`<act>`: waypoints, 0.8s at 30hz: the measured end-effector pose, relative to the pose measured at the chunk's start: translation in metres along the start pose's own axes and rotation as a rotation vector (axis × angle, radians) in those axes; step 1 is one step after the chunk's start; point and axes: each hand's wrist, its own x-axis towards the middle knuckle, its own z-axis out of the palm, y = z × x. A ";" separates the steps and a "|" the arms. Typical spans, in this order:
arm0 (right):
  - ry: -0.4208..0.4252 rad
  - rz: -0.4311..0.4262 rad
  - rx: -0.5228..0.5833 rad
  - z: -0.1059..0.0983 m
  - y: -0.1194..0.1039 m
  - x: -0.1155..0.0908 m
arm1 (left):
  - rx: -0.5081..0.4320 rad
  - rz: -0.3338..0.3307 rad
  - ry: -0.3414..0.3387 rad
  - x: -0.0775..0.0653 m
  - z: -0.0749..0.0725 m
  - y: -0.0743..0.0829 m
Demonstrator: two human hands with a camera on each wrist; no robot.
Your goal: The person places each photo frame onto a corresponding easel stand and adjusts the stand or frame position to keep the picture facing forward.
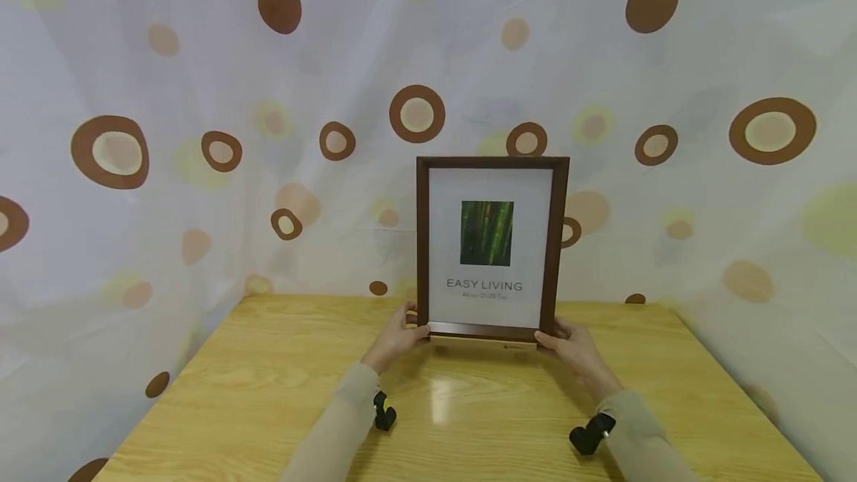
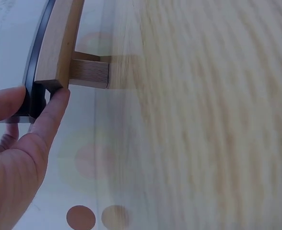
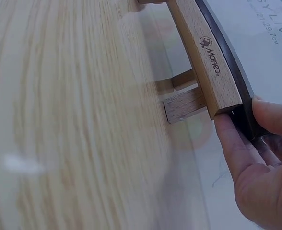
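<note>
A dark brown picture frame (image 1: 491, 244), reading "EASY LIVING" below a small green picture, stands upright and leans slightly back on a light wooden tabletop easel (image 1: 482, 344). My left hand (image 1: 399, 337) pinches the frame's lower left corner, thumb in front and fingers behind. At the lower right corner my right hand (image 1: 576, 352) holds it the same way. In the left wrist view, a fingertip lies right at the end of the easel's ledge (image 2: 59, 43). "Maries" is printed on that ledge in the right wrist view, above short wooden feet (image 3: 184, 105).
The easel stands toward the back of a light wood-grain table (image 1: 281, 378). Behind and at both sides hangs a pale curtain (image 1: 335, 36) with brown, peach and yellow-green circles. Small black devices (image 1: 384, 411) are strapped to both wrists.
</note>
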 end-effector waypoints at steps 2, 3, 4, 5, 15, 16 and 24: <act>-0.006 0.004 0.003 0.003 0.000 0.001 | 0.015 0.004 0.003 -0.002 -0.004 -0.001; -0.008 0.004 0.003 0.005 0.001 0.002 | 0.022 0.009 0.006 -0.003 -0.005 -0.002; -0.013 0.006 0.002 0.006 0.001 0.003 | 0.027 0.014 0.010 -0.003 -0.006 -0.002; -0.008 0.013 0.008 0.007 0.001 0.004 | 0.040 0.021 0.014 -0.004 -0.008 -0.003; -0.016 0.020 0.022 0.014 0.001 0.011 | 0.117 0.041 0.039 -0.008 -0.016 -0.003; -0.017 0.016 0.025 0.016 0.000 0.012 | 0.117 0.037 0.045 -0.009 -0.017 -0.002; -0.028 0.036 0.030 0.024 -0.003 0.014 | 0.090 0.024 0.058 -0.009 -0.024 -0.004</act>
